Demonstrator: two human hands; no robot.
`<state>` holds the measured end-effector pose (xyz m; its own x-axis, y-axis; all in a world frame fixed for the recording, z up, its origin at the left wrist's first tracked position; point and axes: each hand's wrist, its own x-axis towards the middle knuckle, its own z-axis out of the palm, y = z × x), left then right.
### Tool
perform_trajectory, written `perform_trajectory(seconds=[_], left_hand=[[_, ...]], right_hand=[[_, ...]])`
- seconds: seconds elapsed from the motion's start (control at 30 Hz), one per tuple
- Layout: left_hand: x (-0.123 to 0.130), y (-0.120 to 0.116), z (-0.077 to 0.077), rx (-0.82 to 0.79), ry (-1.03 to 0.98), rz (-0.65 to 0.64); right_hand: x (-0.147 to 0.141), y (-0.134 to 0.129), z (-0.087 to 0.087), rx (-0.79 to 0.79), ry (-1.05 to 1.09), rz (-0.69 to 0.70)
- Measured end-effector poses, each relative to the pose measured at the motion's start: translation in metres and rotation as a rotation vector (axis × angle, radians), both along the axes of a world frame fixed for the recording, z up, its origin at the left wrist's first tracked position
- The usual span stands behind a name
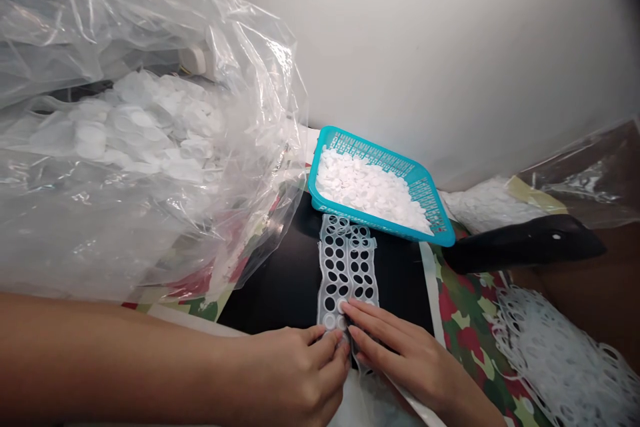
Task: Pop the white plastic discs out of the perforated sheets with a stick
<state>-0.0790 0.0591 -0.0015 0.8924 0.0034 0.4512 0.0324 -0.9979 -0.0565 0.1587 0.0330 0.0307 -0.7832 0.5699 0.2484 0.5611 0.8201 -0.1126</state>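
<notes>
The left hand (pixel 295 370) curls its fingers closed on 1 perforated white strip (pixel 345 267), which runs forward from the fingertips; the right hand (pixel 405 360) lies on it, fingers extended. Beyond the fingers sit 1 teal basket (pixel 419 187) of white discs (pixel 367 187); left of it, 1 clear plastic bag (pixel 260 80). Right of the fingers, 1 strip heap (pixel 555 360) lies on camouflage cloth (pixel 470 340), below a white wall (pixel 450 60).
</notes>
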Motion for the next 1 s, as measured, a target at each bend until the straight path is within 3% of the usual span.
perform_trajectory(seconds=[0.17,0.4,0.6,0.77,0.83,1.0], left_hand=[[0.000,0.000,-0.001,-0.006,0.001,0.009],[-0.001,-0.001,0.001,0.008,0.021,-0.004],[0.000,-0.001,0.001,0.013,0.020,-0.011],[0.000,-0.001,-0.001,-0.011,0.025,-0.005],[0.000,0.000,-0.002,-0.023,-0.005,-0.011],[0.003,0.006,0.001,-0.150,-0.061,-0.034]], right_hand=[[0.001,-0.004,-0.003,-0.015,-0.076,-0.007],[-0.012,-0.006,-0.007,0.075,-0.015,-0.067],[-0.006,-0.010,-0.012,0.003,0.128,-0.223],[0.006,-0.006,-0.006,0.156,0.274,-0.335],[0.010,-0.005,-0.001,0.133,0.278,-0.297],[0.016,-0.006,-0.001,-0.089,0.086,-0.131]])
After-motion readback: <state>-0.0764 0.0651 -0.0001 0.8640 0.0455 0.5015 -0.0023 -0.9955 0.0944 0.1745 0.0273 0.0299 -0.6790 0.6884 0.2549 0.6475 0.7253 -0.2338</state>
